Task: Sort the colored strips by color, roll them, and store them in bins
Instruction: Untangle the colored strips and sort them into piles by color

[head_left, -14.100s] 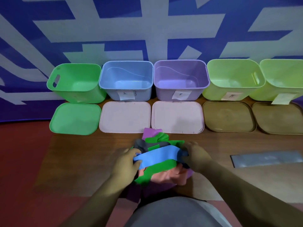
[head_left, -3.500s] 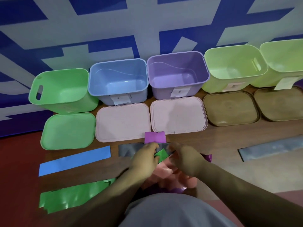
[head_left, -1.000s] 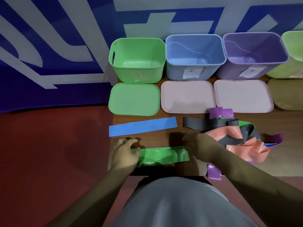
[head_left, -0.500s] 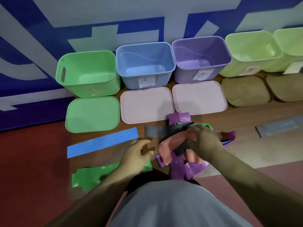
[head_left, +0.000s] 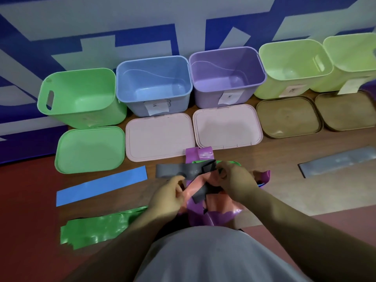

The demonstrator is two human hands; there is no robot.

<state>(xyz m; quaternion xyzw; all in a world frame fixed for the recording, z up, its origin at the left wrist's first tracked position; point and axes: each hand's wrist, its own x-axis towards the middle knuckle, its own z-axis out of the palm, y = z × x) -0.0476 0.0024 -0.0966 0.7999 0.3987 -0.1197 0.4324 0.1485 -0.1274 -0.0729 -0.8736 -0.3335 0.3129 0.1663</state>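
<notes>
A tangled pile of purple, salmon, grey and green strips [head_left: 215, 204] lies on the wooden table in front of me. My left hand [head_left: 166, 198] pinches a salmon strip at the pile's left side. My right hand [head_left: 234, 180] grips the strips at the pile's top, by a dark grey strip [head_left: 177, 170]. A blue strip [head_left: 101, 185] lies flat to the left. Below it, green strips [head_left: 97, 228] lie stacked flat. Open bins stand at the back: green [head_left: 79, 96], blue [head_left: 152, 84], purple [head_left: 225, 74] and two yellow-green ones [head_left: 293, 64].
Lids lie before the bins: a green lid [head_left: 89, 148], two pink lids [head_left: 158, 136], two brown lids [head_left: 286, 117]. A grey strip [head_left: 337, 160] lies alone at the right. Red floor borders the table on the left. A blue and white wall stands behind the bins.
My left hand has moved from the green strips to the pile and pinched a salmon strip. My right hand stays in the pile. The view has shifted slightly left.
</notes>
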